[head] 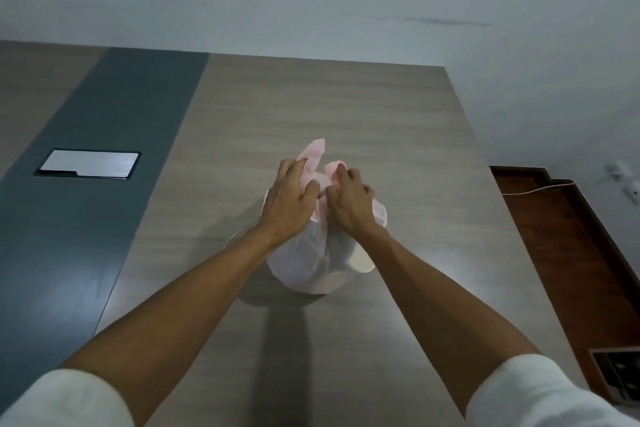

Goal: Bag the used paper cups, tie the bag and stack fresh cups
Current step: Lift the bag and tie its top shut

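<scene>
A pale pink plastic bag stands bulging in the middle of the wooden table. Pale rounded shapes, apparently paper cups, show through its thin wall at the lower right. Both hands rest on the bag's top. My left hand grips the left handle strip, which sticks up past the fingers. My right hand pinches the shorter right handle strip. The two strips stand close together above the bag's mouth. No loose cups are visible on the table.
A dark grey band runs along the table's left part, with a silver cable-box lid set into it. To the right, beyond the table edge, lies a red-brown wooden floor with a thin white cable. A white wall rises behind.
</scene>
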